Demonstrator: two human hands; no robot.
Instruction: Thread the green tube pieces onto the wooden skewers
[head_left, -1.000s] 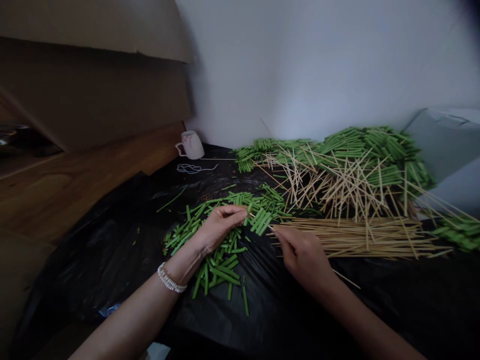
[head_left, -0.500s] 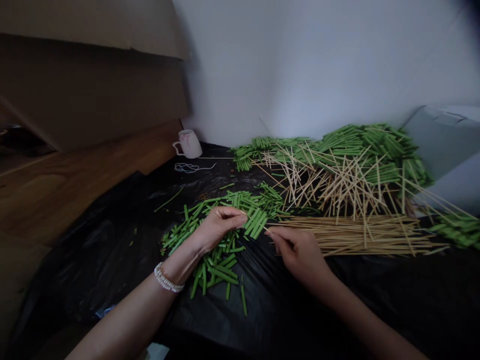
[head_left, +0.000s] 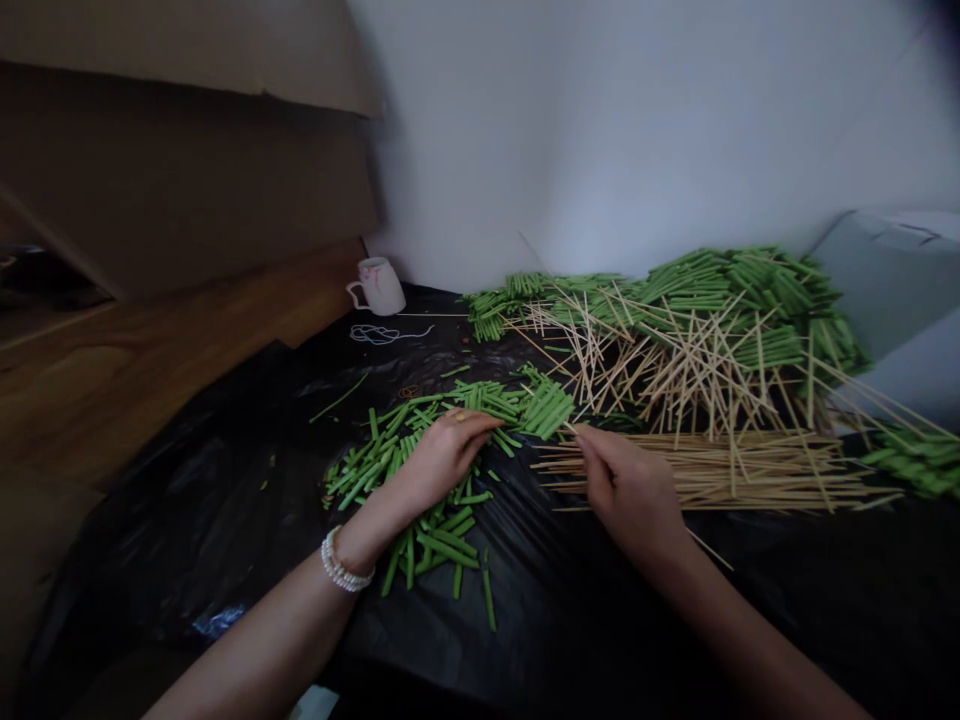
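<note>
My right hand [head_left: 626,485] pinches a thin wooden stick [head_left: 707,549], whose rear end shows below the wrist. Several short green stem pieces [head_left: 546,408] sit side by side at its front end, just left of my fingertips. My left hand [head_left: 452,450] is over a loose pile of cut green stems [head_left: 382,450], its thumb and fingers pressed together; whatever is between them is too small to make out. A gap separates it from the row of pieces on the stick.
Bare sticks [head_left: 765,475] lie in a bundle beyond my right hand. Behind are skewered green stems [head_left: 705,280] with sticks poking out. A mug [head_left: 384,287] and white string [head_left: 386,334] are at the back left, on black plastic [head_left: 247,480]. Cardboard [head_left: 195,190] stands left.
My right hand has moved right and slightly up with the stick and its green pieces. My left hand has come away from the stick and hovers over the pile.
</note>
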